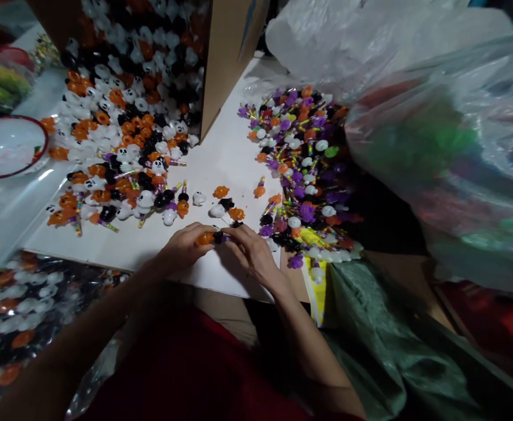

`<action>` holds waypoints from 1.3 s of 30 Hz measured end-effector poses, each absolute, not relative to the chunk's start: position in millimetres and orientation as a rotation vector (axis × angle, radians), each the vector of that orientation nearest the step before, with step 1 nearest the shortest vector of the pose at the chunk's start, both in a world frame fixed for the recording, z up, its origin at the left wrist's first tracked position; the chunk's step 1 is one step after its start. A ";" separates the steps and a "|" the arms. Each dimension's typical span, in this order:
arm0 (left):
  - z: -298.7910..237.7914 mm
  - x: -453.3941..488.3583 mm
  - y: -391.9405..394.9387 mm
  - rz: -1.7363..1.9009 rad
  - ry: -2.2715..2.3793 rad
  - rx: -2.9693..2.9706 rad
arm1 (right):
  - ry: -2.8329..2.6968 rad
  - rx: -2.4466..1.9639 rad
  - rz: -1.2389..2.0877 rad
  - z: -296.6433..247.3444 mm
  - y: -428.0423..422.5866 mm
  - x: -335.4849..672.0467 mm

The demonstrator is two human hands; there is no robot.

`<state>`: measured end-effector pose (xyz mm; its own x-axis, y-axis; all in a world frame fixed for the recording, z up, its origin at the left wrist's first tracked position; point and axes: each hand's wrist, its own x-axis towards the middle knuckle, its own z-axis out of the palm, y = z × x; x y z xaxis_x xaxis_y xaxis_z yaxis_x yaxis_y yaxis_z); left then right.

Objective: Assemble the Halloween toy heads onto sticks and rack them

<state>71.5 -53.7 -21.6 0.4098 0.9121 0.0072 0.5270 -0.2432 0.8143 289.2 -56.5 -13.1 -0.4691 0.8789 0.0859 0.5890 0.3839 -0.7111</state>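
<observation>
Over the front of the white board, my left hand (185, 247) has its fingers closed round an orange pumpkin piece (205, 238). A small black piece (218, 237) with a purple end joins or touches it. My right hand (256, 252) pinches at that purple end, its fingertips partly hiding it. Just beyond my fingers lie a few loose orange pieces (221, 191), a white piece (216, 211) and black ones. To the left is a heap of orange, white and black Halloween figures (124, 152), several fitted on patterned tubes.
An upright cardboard box (227, 64) spills figures onto the board (221, 158). At right sits a pile of purple, orange and white tube toys (300, 169), beside bulging clear plastic bags (458, 158). A red-rimmed white bowl (8, 140) stands left; a bag of figures (23, 321) lies lower left.
</observation>
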 end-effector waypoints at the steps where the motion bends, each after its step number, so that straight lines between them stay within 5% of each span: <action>1: -22.8 74.6 -55.3 0.664 1.246 1.805 | -2.224 -1.255 0.832 -12.8 -57.6 288.8; 9: -29.2 94.6 -55.7 0.794 1.345 1.301 | -2.290 -1.211 0.714 -16.4 -59.0 279.9; 20: -16.0 102.0 -61.4 0.898 1.341 1.616 | -2.267 -1.228 0.663 -9.1 -62.8 287.4; 29: -20.7 73.8 -59.8 0.923 1.516 1.821 | -1.952 -1.086 1.056 -2.2 -74.5 287.1; 39: -15.1 90.7 -67.7 0.830 1.384 1.198 | -2.241 -1.141 0.674 -4.6 -65.3 278.3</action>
<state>90.7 -67.7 -15.1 0.0816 0.9586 -0.2727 0.2109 0.2508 0.9448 278.3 -65.3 -4.6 -0.5013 0.8340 0.2306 0.5686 0.5183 -0.6388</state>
